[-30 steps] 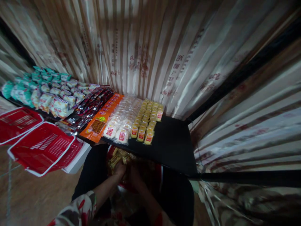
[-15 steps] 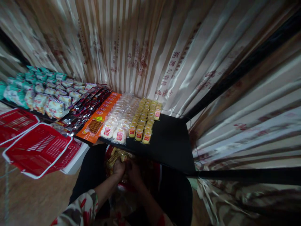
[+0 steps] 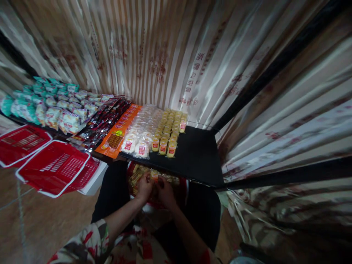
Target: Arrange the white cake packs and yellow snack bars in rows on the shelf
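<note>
Between my left hand (image 3: 145, 187) and my right hand (image 3: 165, 192) is a small clear-wrapped yellow snack packet (image 3: 154, 176) with a red and orange label. Both hands pinch it by its sides, fingers closed, above my lap. Beneath them a red container (image 3: 181, 190) with a pale rim holds many loose packets of the same yellowish kind (image 3: 137, 174). On the black table just beyond, matching yellow snack packets (image 3: 166, 137) stand in rows, with white round wrapped crackers (image 3: 141, 141) to their left.
Left along the black table (image 3: 198, 154) lie an orange snack bag (image 3: 115, 135), dark shiny packets (image 3: 100, 121), white packets (image 3: 68, 119) and teal packets (image 3: 24, 108). Two red baskets (image 3: 59, 165) with white handles stand at lower left. A striped curtain (image 3: 165, 47) and black poles (image 3: 247, 73) enclose the table.
My hands have come up out of the container, and the small yellow packet now shows between my fingers. The view has shifted slightly.
</note>
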`<action>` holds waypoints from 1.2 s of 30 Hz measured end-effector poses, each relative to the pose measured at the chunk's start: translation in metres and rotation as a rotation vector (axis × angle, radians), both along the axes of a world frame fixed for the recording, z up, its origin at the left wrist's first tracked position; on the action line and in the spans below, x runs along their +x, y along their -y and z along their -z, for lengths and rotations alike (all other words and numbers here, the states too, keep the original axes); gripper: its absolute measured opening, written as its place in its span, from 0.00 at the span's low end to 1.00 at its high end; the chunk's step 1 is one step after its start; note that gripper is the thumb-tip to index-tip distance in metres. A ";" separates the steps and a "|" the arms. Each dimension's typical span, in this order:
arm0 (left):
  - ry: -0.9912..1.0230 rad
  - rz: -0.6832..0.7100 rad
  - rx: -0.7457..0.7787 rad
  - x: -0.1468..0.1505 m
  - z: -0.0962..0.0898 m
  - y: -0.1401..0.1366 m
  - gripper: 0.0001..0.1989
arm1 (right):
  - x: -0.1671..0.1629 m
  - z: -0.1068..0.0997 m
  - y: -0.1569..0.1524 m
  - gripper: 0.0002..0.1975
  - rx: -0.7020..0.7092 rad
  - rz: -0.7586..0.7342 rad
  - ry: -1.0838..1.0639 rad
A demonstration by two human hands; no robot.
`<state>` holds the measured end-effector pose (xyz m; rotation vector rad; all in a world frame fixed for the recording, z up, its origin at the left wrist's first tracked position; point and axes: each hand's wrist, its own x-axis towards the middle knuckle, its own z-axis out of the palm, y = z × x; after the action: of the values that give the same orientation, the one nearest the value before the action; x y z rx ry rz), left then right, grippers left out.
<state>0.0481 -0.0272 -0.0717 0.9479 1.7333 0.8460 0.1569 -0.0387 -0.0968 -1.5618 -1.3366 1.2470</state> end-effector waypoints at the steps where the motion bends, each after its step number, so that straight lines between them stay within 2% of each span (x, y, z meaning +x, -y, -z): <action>1: 0.000 0.018 0.034 0.001 -0.005 0.002 0.16 | 0.002 -0.005 0.001 0.16 0.012 0.009 -0.023; 5: -0.031 0.097 0.161 0.009 -0.024 0.006 0.15 | 0.015 -0.029 0.004 0.15 0.055 0.023 -0.066; 8: 0.045 0.153 0.246 0.018 -0.039 0.004 0.16 | 0.029 -0.047 0.003 0.14 0.094 0.011 -0.102; 13: 0.128 0.230 0.306 0.040 -0.059 -0.008 0.15 | 0.053 -0.062 -0.010 0.14 0.115 0.060 -0.064; 19: 0.088 0.271 0.319 0.073 -0.068 -0.033 0.19 | 0.079 -0.068 -0.034 0.17 0.167 0.170 -0.132; 25: -0.060 0.266 0.393 0.106 -0.070 -0.049 0.24 | 0.102 -0.066 -0.065 0.17 0.218 0.299 -0.138; 32: -0.070 0.296 0.438 0.135 -0.070 -0.065 0.24 | 0.119 -0.061 -0.111 0.15 0.275 0.366 -0.041; 36: -0.023 0.283 0.355 0.148 -0.063 -0.089 0.23 | 0.126 -0.055 -0.140 0.15 0.273 0.378 0.053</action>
<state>0.1963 0.0622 -0.0091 1.4057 1.4456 0.9728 0.2825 0.1011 -0.0422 -1.5667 -1.1222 0.7632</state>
